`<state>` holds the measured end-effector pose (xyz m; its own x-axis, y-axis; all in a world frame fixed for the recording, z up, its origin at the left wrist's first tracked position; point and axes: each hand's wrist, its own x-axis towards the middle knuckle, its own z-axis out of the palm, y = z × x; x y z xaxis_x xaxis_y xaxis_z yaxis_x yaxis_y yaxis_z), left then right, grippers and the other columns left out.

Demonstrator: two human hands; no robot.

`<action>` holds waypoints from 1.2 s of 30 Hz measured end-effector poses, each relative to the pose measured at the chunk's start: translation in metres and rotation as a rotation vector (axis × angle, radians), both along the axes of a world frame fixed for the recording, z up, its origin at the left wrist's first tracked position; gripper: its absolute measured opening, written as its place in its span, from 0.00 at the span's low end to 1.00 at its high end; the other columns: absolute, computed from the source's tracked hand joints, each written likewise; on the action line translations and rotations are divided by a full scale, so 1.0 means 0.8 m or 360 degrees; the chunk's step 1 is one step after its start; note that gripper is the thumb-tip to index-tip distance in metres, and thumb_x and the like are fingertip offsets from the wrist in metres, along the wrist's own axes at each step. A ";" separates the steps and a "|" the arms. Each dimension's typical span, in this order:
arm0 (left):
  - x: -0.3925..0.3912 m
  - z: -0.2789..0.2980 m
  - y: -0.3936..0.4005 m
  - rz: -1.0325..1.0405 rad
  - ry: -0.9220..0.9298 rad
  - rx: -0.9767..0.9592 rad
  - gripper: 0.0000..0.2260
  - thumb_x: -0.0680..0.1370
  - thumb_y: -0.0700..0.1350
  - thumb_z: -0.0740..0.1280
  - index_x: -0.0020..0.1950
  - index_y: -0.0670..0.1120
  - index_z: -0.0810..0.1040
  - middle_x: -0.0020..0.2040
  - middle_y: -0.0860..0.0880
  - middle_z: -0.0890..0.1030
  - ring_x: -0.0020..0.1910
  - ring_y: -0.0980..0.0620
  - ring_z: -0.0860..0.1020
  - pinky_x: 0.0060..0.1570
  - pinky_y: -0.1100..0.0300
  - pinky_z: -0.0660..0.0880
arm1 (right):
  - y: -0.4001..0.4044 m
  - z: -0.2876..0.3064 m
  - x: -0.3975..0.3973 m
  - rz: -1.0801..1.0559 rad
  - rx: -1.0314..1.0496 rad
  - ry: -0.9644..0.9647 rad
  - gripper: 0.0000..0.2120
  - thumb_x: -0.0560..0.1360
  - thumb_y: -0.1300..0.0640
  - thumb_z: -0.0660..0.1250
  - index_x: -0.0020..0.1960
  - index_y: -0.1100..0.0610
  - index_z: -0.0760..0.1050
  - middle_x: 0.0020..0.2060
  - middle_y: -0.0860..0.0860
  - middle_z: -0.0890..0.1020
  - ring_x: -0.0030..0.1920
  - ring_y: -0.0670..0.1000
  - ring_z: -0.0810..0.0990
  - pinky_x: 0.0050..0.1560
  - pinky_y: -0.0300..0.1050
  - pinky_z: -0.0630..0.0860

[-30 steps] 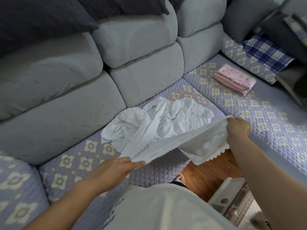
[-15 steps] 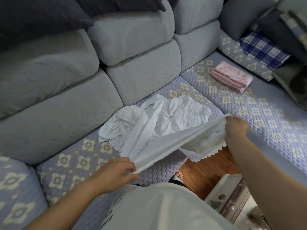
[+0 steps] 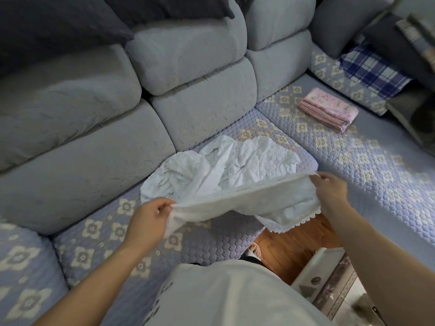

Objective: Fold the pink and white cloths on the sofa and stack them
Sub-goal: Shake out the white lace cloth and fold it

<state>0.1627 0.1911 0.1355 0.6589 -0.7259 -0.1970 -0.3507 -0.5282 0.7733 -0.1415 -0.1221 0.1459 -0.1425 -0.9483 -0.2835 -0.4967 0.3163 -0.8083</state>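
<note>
A white embroidered cloth [image 3: 235,165] lies crumpled on the quilted sofa seat [image 3: 113,227]. Its near edge is lifted and stretched between my hands. My left hand [image 3: 150,220] pinches one end of that edge, low and left. My right hand [image 3: 332,189] grips the other end, a little higher, with a scalloped hem hanging below it over the seat's front. A folded pink cloth [image 3: 329,109] lies flat on the corner seat at the right, apart from both hands.
Grey back cushions [image 3: 188,74] rise behind the seat. A blue plaid cushion [image 3: 374,69] and dark items sit at the far right. Wooden floor [image 3: 292,245] and a white piece of furniture [image 3: 327,267] lie below the sofa's front edge.
My left hand has risen and moved nearer the cloth pile, still pinching the edge. My right hand keeps its hold, and the stretched edge looks more level.
</note>
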 end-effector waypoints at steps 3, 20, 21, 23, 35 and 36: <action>0.027 0.001 -0.012 0.0349 -0.0139 0.0021 0.07 0.83 0.42 0.61 0.50 0.50 0.78 0.45 0.50 0.81 0.46 0.46 0.78 0.45 0.54 0.70 | 0.013 -0.003 -0.003 0.0215 0.0115 -0.0102 0.05 0.77 0.57 0.72 0.53 0.55 0.83 0.50 0.55 0.84 0.51 0.57 0.82 0.53 0.51 0.79; 0.008 0.045 -0.050 -0.1062 0.0152 0.0341 0.16 0.79 0.60 0.66 0.38 0.50 0.76 0.30 0.57 0.74 0.29 0.60 0.70 0.34 0.60 0.67 | 0.024 0.010 0.018 0.0247 0.0314 -0.0323 0.03 0.74 0.60 0.73 0.47 0.57 0.85 0.46 0.60 0.86 0.50 0.62 0.85 0.56 0.59 0.81; 0.008 0.042 -0.050 -0.0947 0.0142 0.0250 0.17 0.80 0.58 0.64 0.39 0.48 0.74 0.30 0.56 0.72 0.29 0.59 0.68 0.34 0.59 0.65 | 0.024 0.011 0.018 0.0253 0.0315 -0.0306 0.03 0.74 0.59 0.74 0.47 0.57 0.85 0.46 0.60 0.86 0.50 0.62 0.85 0.56 0.59 0.81; 0.008 0.040 -0.050 -0.0807 0.0018 0.0149 0.13 0.82 0.57 0.61 0.42 0.51 0.69 0.29 0.55 0.69 0.28 0.58 0.66 0.33 0.57 0.64 | 0.025 0.012 0.019 0.0287 0.0335 -0.0294 0.03 0.74 0.58 0.74 0.47 0.56 0.85 0.45 0.58 0.86 0.50 0.61 0.85 0.56 0.58 0.82; 0.022 0.025 -0.028 -0.0504 -0.0052 0.0068 0.21 0.83 0.55 0.61 0.33 0.47 0.64 0.27 0.55 0.65 0.26 0.58 0.63 0.27 0.63 0.59 | 0.034 0.036 0.005 0.0937 0.0655 -0.0332 0.08 0.73 0.55 0.75 0.44 0.60 0.84 0.41 0.60 0.84 0.39 0.54 0.83 0.40 0.47 0.79; 0.026 0.020 -0.029 -0.0429 -0.0123 0.0134 0.23 0.83 0.56 0.59 0.31 0.49 0.61 0.25 0.55 0.64 0.25 0.57 0.62 0.27 0.62 0.58 | 0.034 0.036 0.002 0.1020 0.0717 -0.0303 0.11 0.71 0.52 0.77 0.44 0.61 0.83 0.39 0.59 0.83 0.38 0.54 0.82 0.38 0.46 0.78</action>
<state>0.1836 0.1682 0.1512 0.4599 -0.8601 -0.2208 -0.5433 -0.4693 0.6962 -0.1397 -0.0948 0.1751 0.4798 -0.6180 -0.6228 -0.5588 0.3320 -0.7600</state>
